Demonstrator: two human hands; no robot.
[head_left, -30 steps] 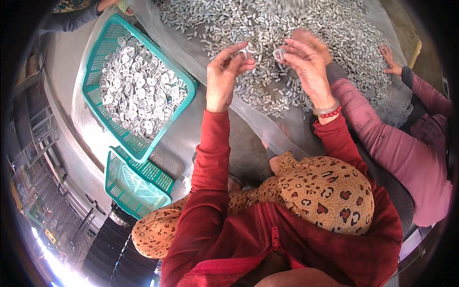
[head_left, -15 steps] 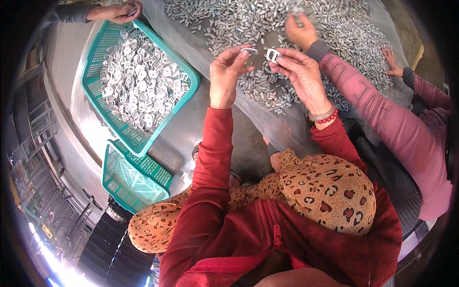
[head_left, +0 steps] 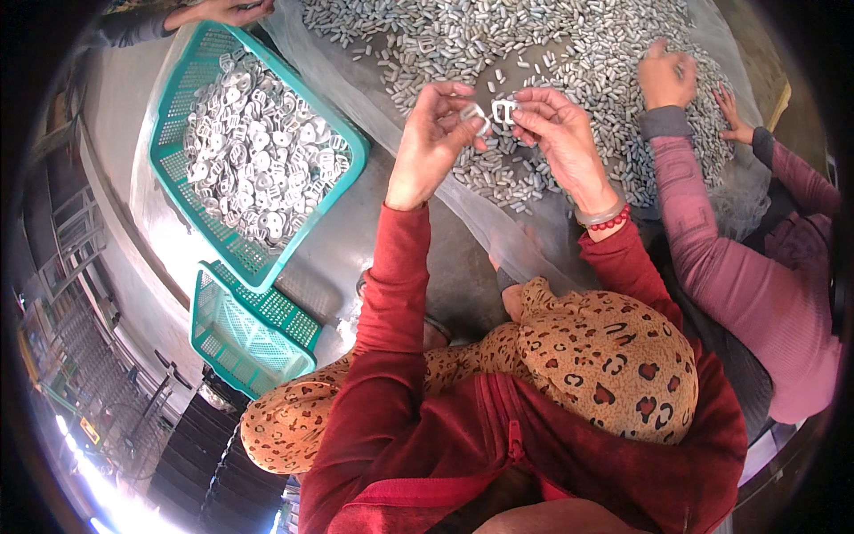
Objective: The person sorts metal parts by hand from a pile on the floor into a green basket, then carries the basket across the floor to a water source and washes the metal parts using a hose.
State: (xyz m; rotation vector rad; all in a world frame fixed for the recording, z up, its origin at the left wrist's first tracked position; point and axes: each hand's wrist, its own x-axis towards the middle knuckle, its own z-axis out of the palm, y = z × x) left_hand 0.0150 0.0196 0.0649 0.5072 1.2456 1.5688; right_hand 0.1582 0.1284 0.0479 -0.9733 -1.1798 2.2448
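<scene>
Left hand (head_left: 431, 141): pinched closed on a buckle (head_left: 474, 113) — upper middle
Right hand (head_left: 562, 141): pinching another buckle (head_left: 503, 110)
Upper left: green basket (head_left: 360, 156)
Upper right: pellets (head_left: 569, 49) — co-worker's hand (head_left: 667, 80)

Smooth, metallic-looking buckle (head_left: 496, 111), plastic basket (head_left: 178, 133)

A workshop: heaped grey pieces (head_left: 614, 62), a basket (head_left: 358, 156) of small parts (head_left: 258, 142)

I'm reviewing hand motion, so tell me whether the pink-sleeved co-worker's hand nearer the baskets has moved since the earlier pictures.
Yes: the co-worker's hand has moved rightward, away from the large teal basket.
</scene>
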